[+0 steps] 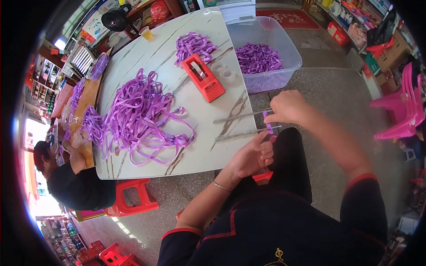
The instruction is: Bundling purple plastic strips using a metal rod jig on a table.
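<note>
Two thin metal rods [242, 116] lie side by side across the table's right edge, their ends sticking out past it. A short piece of purple ribbon [267, 123] is at the rod ends, between my hands. My right hand [287, 106] is closed, pinching the ribbon from above by the far rod. Just below the near rod's end, my left hand [254, 156] has its fingers curled; what they hold, if anything, is hidden. A large tangled heap of purple ribbon straps [137, 113] covers the table's left part, and a smaller purple bundle [193, 46] lies farther back.
The marbled white table [155, 53] carries a red tape dispenser [204, 79], clear tape rolls [227, 75] and a cup [145, 33]. A clear plastic bin [277, 77] with purple pieces stands beyond its right edge. Another person [73, 186] sits at left near a red stool [135, 195]. Pink chairs [406, 104] stand right.
</note>
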A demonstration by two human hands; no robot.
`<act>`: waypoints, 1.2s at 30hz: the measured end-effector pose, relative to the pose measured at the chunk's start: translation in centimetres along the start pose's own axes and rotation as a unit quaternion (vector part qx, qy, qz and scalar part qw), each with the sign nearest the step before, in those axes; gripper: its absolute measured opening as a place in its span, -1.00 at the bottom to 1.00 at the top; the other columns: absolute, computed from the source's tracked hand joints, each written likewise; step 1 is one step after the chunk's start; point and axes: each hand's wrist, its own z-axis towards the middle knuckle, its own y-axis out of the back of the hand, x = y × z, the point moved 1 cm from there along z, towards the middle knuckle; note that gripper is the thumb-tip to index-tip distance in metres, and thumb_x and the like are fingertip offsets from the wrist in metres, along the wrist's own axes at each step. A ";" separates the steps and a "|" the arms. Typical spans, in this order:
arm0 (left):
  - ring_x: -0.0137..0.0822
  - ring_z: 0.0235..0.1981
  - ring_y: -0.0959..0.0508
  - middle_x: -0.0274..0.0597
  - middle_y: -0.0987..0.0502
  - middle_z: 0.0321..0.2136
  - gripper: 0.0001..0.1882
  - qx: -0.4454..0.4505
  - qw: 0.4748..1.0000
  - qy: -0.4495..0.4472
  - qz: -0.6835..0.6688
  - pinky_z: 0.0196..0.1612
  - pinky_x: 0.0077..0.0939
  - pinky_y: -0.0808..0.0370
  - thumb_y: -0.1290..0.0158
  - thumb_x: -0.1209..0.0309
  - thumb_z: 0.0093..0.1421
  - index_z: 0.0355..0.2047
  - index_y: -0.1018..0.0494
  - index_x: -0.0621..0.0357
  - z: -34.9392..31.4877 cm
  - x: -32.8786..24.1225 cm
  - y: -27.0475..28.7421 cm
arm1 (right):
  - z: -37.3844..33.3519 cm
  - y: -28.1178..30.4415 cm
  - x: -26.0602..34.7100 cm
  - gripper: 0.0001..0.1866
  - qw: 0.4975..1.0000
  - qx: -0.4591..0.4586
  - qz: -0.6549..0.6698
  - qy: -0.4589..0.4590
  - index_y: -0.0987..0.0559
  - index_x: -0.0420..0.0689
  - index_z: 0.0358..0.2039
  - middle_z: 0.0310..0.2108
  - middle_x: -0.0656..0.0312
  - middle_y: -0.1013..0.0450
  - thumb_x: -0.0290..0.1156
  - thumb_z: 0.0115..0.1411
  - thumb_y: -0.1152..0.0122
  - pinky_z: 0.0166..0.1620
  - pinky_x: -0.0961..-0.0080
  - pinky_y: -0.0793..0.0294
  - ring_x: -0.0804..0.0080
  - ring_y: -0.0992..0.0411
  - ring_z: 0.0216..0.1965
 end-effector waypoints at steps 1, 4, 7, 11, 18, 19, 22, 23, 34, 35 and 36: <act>-0.49 -0.51 -0.20 -0.44 -0.16 -0.54 -0.50 0.005 1.000 -0.003 -0.010 -0.37 -0.63 -0.23 0.07 0.46 0.06 0.04 -0.13 -0.11 -0.1 0.0 0.1 | -0.1 -0.4 -0.7 -0.58 0.995 0.017 0.098 -0.009 -0.55 -0.14 -0.64 -0.59 0.17 -0.47 0.02 -0.10 -0.24 -0.42 0.37 -0.42 0.24 -0.47 -0.49; -0.49 -0.53 -0.16 -0.42 -0.11 -0.57 -0.53 -0.018 1.000 -0.014 0.002 -0.36 -0.59 -0.20 0.09 0.46 0.04 0.01 -0.24 -0.11 -0.3 0.0 -0.1 | 0.0 -5.4 -3.6 -0.63 0.907 0.019 0.420 -0.022 -0.50 -0.11 -0.63 -0.62 0.33 -0.42 -0.04 -0.01 -0.20 -0.49 0.49 -0.37 0.41 -0.40 -0.58; -0.49 -0.53 -0.16 -0.42 -0.12 -0.57 -0.51 -0.019 1.000 -0.005 0.004 -0.37 -0.59 -0.20 0.08 0.45 0.04 0.04 -0.21 -0.09 0.3 0.2 -0.4 | 0.1 -13.4 -5.4 -0.73 0.656 0.033 0.749 -0.086 -0.48 -0.06 -0.51 -0.61 0.45 -0.37 -0.12 0.07 -0.17 -0.55 0.63 -0.30 0.60 -0.31 -0.64; -0.49 -0.53 -0.16 -0.41 -0.13 -0.57 -0.48 -0.022 1.000 -0.011 0.016 -0.37 -0.59 -0.20 0.08 0.45 0.04 0.06 -0.17 -0.07 -0.2 0.0 -0.3 | 0.8 -15.8 1.2 -0.77 0.343 0.088 0.926 -0.133 -0.46 -0.05 -0.29 -0.57 0.44 -0.37 -0.19 0.14 -0.10 -0.62 0.79 -0.22 0.74 -0.27 -0.65; -0.51 -0.53 -0.18 -0.42 -0.15 -0.57 -0.42 -0.022 0.999 -0.019 0.027 -0.36 -0.61 -0.22 0.05 0.42 0.03 0.10 -0.11 0.04 0.0 0.2 -0.5 | 1.5 -15.3 5.1 -0.77 0.190 0.075 0.979 0.029 -0.44 -0.09 -0.23 -0.52 0.39 -0.39 -0.23 0.22 0.02 -0.60 0.85 -0.25 0.73 -0.31 -0.63; -0.51 -0.53 -0.18 -0.42 -0.15 -0.57 -0.41 -0.019 0.999 -0.020 0.029 -0.36 -0.62 -0.22 0.05 0.41 0.03 0.11 -0.10 0.06 0.0 0.2 -0.4 | 2.0 -15.9 5.0 -0.77 0.190 0.076 0.978 0.030 -0.44 -0.09 -0.23 -0.52 0.39 -0.39 -0.23 0.22 0.02 -0.60 0.85 -0.25 0.73 -0.31 -0.63; -0.51 -0.53 -0.18 -0.42 -0.15 -0.57 -0.40 -0.023 0.999 -0.017 0.026 -0.36 -0.62 -0.22 0.05 0.41 0.03 0.11 -0.09 0.05 0.3 0.3 -0.5 | 3.3 -18.4 3.9 -0.77 0.135 0.140 0.964 0.184 -0.43 -0.09 -0.27 -0.48 0.34 -0.42 -0.20 0.20 0.01 -0.52 0.77 -0.34 0.67 -0.37 -0.55; -0.51 -0.53 -0.18 -0.42 -0.15 -0.57 -0.40 -0.023 0.999 -0.018 0.026 -0.36 -0.62 -0.22 0.05 0.41 0.03 0.11 -0.09 0.05 0.2 0.2 -0.5 | 3.5 -18.3 3.9 -0.78 0.110 0.167 0.957 0.211 -0.43 -0.09 -0.29 -0.46 0.32 -0.43 -0.21 0.19 -0.01 -0.44 0.69 -0.39 0.62 -0.40 -0.49; -0.49 -0.53 -0.17 -0.40 -0.14 -0.57 -0.43 -0.018 0.999 -0.026 0.008 -0.35 -0.59 -0.22 0.06 0.44 0.03 0.10 -0.14 -0.03 0.0 0.4 -0.4 | 0.1 -13.3 1.3 -0.83 0.317 0.117 0.941 -0.025 -0.47 -0.08 -0.33 -0.39 0.31 -0.45 -0.29 0.11 -0.14 -0.29 0.59 -0.44 0.55 -0.44 -0.35; -0.49 -0.53 -0.17 -0.40 -0.14 -0.57 -0.43 -0.017 1.000 -0.023 0.010 -0.35 -0.59 -0.22 0.06 0.44 0.03 0.10 -0.14 -0.03 0.0 0.3 -0.4 | -0.1 -12.9 1.1 -0.85 0.351 0.110 0.929 -0.044 -0.48 -0.07 -0.35 -0.43 0.36 -0.44 -0.29 0.11 -0.14 -0.36 0.67 -0.40 0.62 -0.41 -0.42; -0.49 -0.53 -0.17 -0.40 -0.14 -0.57 -0.44 -0.018 1.000 -0.018 0.015 -0.35 -0.59 -0.22 0.06 0.44 0.03 0.09 -0.14 -0.03 0.1 0.2 -0.5 | -0.1 -12.7 0.8 -0.86 0.384 0.103 0.915 -0.063 -0.49 -0.06 -0.38 -0.47 0.41 -0.42 -0.30 0.11 -0.14 -0.44 0.74 -0.36 0.69 -0.37 -0.48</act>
